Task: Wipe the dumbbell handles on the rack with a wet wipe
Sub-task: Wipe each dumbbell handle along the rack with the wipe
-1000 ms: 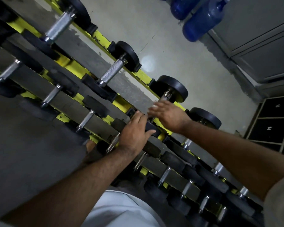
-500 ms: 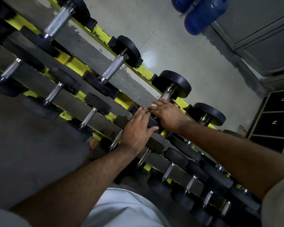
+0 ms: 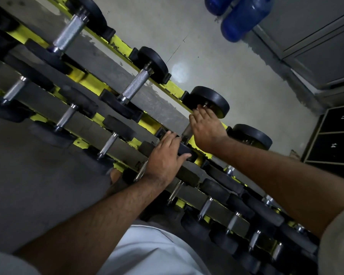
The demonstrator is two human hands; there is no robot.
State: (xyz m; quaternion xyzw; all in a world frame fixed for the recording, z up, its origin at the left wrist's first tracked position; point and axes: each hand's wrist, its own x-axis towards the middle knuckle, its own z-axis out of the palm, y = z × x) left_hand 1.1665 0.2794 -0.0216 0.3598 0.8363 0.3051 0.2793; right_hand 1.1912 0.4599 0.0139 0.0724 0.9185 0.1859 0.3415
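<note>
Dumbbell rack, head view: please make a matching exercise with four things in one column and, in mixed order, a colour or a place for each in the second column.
Things:
1. bottles
2. rack rail
3. left hand
4. right hand

Colour or place:
a. on a dumbbell handle, fingers reaching the far black weight
b. blue
c. on the near black weight of that same dumbbell
d. yellow

Pairs: 1-b, 2-d, 3-c, 4-a
</note>
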